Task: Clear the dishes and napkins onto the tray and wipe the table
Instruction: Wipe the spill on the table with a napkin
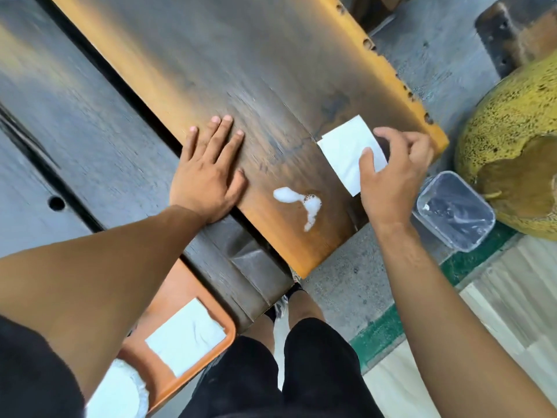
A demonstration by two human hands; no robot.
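Note:
A dark wooden table [241, 70] with orange edges fills the middle of the view. My left hand [208, 170] lies flat on it, fingers spread, holding nothing. A white napkin [346, 149] lies near the table's right edge. My right hand [391, 173] is over the napkin's right end, thumb and fingers touching it; the napkin still lies flat. A white foamy spill [298, 202] sits on the wood between my hands. At the lower left an orange tray [223, 333] holds another white napkin [187, 336] and a white plate [120, 390], partly hidden by my left arm.
A clear plastic container [455, 211] sits on the floor right of the table. Beside it stands a yellow speckled round stool [512, 122]. A dark bench [75, 116] runs along the left of the table. My legs stand at the table's near corner.

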